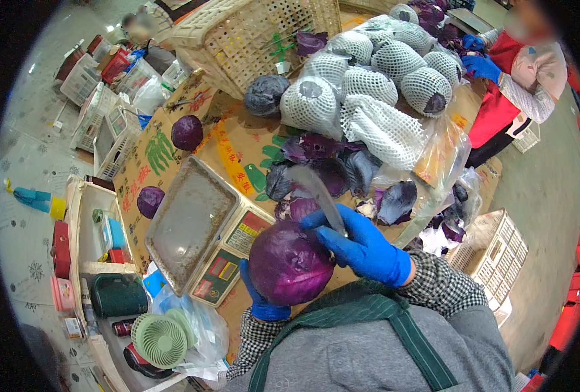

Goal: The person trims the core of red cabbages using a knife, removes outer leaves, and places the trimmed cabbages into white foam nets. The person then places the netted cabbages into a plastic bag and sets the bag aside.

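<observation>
A trimmed red cabbage is held close in front of my chest. My left hand, in a blue glove, grips it from below and the left. My right hand, also gloved in blue, holds a knife whose blade points up and away to the left. Fingers of that hand rest against the cabbage's upper right side. Beyond the knife lies a heap of loose dark cabbage leaves. To the left of the cabbage stands a weighing scale with a metal pan.
Cabbages in white foam nets sit in plastic at the back, beside a large beige crate. Small red cabbages lie left. A green fan stands lower left. A co-worker's gloved hand is at far right, above a white crate.
</observation>
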The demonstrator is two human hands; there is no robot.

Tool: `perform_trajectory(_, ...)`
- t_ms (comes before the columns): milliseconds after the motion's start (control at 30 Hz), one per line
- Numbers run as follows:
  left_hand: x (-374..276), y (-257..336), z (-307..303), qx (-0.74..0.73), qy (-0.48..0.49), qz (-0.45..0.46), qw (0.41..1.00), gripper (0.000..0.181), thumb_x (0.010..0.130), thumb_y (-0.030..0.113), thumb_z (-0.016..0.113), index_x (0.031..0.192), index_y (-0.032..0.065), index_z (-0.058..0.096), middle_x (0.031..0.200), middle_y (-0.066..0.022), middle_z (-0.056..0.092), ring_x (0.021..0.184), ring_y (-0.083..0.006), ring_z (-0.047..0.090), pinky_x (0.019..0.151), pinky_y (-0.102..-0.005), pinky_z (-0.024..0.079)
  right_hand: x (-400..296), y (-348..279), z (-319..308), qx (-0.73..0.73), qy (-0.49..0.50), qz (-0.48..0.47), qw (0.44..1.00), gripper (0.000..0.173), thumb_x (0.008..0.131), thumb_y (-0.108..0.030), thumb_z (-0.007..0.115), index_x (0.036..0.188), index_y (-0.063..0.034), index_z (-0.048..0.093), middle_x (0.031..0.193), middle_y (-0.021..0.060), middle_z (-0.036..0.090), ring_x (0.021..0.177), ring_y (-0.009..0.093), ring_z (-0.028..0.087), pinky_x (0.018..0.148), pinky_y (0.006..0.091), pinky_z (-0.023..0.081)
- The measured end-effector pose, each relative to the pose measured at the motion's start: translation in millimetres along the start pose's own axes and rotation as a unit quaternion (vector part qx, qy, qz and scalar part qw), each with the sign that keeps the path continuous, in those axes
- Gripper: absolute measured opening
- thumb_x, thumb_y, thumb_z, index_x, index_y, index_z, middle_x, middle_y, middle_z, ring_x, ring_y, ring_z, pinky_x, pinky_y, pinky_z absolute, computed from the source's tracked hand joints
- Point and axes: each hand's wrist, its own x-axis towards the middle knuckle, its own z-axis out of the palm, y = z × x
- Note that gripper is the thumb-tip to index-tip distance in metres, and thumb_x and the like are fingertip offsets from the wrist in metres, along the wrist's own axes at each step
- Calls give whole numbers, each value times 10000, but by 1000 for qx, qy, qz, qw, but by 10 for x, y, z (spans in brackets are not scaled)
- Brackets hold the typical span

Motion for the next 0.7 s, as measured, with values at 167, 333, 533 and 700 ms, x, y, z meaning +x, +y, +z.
perform_trajectory(167, 78, 46, -192, -57, 6, 38, 998, 826, 832, 692, 364, 1429, 124, 310, 1436, -169, 363, 1290, -378, 392, 1039, -586, 341, -259, 47, -248, -155, -98, -17, 983, 245, 966, -270, 476, 1084, -85, 586, 742, 80, 597, 644, 213, 590, 579, 332, 458)
perform_trajectory(333, 99, 160, -373, -54, 22, 41, 997, 700, 894, 579, 396, 1423, 128, 307, 1421, -173, 375, 1279, -368, 405, 1042, -579, 347, -408, 95, -302, -244, -117, -45, 962, 210, 950, -266, 496, 1039, -115, 611, 770, 120, 600, 660, 289, 605, 575, 359, 466)
perform_trajectory(533, 129, 187, 93, 34, -122, 24, 992, 575, 957, 445, 400, 1428, 132, 292, 1420, -171, 376, 1272, -339, 423, 1055, -504, 376, -435, 79, -251, -315, -81, -70, 943, 210, 932, -297, 532, 1014, -122, 613, 790, 124, 610, 675, 319, 604, 560, 377, 468)
perform_trajectory(700, 102, 183, 227, -76, -187, -2, 979, 562, 961, 425, 405, 1424, 125, 296, 1412, -168, 388, 1273, -327, 427, 1061, -494, 373, -433, 113, -228, -335, -74, -81, 936, 214, 926, -319, 541, 1003, -132, 610, 783, 111, 612, 662, 317, 604, 542, 385, 461)
